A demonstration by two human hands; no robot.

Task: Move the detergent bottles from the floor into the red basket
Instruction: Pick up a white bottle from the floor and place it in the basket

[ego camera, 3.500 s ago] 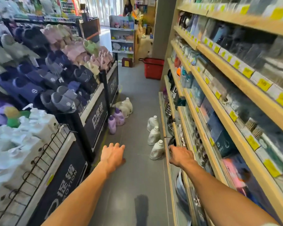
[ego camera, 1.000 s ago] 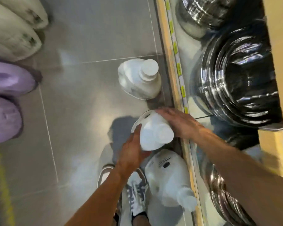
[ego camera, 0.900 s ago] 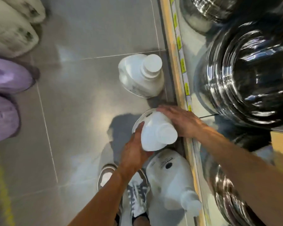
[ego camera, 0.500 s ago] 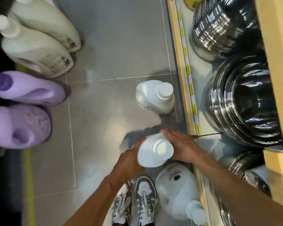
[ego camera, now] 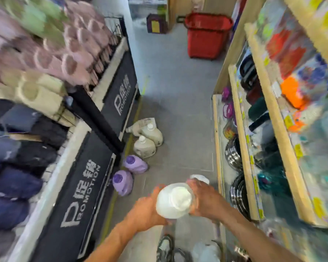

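I hold a white detergent bottle [ego camera: 173, 201] up in front of me, cap toward the camera. My left hand [ego camera: 146, 210] grips its left side and my right hand [ego camera: 204, 201] grips its right side. Another white bottle [ego camera: 200, 179] shows just beyond my right hand on the floor, and a third [ego camera: 206, 251] stands by my shoes. Two purple bottles [ego camera: 122, 181] and cream bottles [ego camera: 144, 146] stand along the left display's base. The red basket [ego camera: 206, 35] sits far down the aisle by the right shelving.
A slipper display with black promotion panels [ego camera: 80, 188] lines the left. Wooden shelves [ego camera: 242, 148] with steel bowls and goods run along the right. Grey floor [ego camera: 180, 103] stretches between them to the basket. My shoes [ego camera: 166, 249] are at the bottom edge.
Both hands have lifted the white bottle off the floor. My view has swung up from the floor to look down the aisle toward the red basket.
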